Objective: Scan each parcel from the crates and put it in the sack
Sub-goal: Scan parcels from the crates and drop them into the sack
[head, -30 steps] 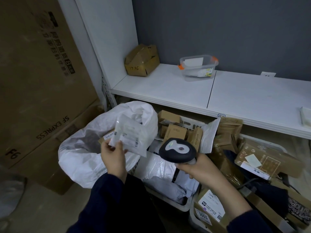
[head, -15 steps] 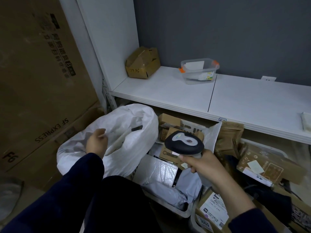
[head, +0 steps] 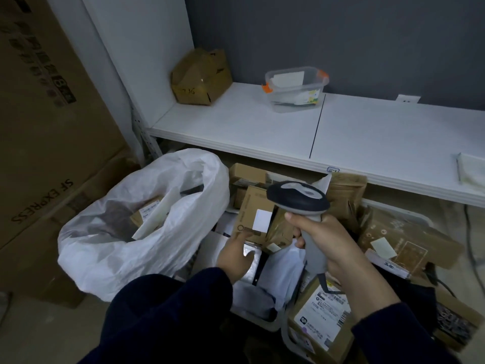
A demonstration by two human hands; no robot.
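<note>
The white sack (head: 110, 248) stands open on the floor at the left, with a white flat parcel (head: 160, 214) and a brown box lying inside it. My right hand (head: 328, 243) grips the handle of a grey and black barcode scanner (head: 299, 197) above the crates. My left hand (head: 236, 253) reaches over the near white crate (head: 259, 320), fingers extended toward a brown box with a white label (head: 256, 216); it holds nothing. Grey and white bag parcels (head: 280, 266) lie in that crate.
A white shelf (head: 367, 132) runs above the crates, carrying a brown box (head: 200, 77) and a clear plastic tub (head: 295, 89). Large cardboard cartons (head: 47, 132) stand at the left. More brown parcels (head: 404, 237) fill the crate at the right.
My left hand held a white parcel in front of the scanner, dropped it into the sack, then moved right to the crate. The scanner rose slightly.
</note>
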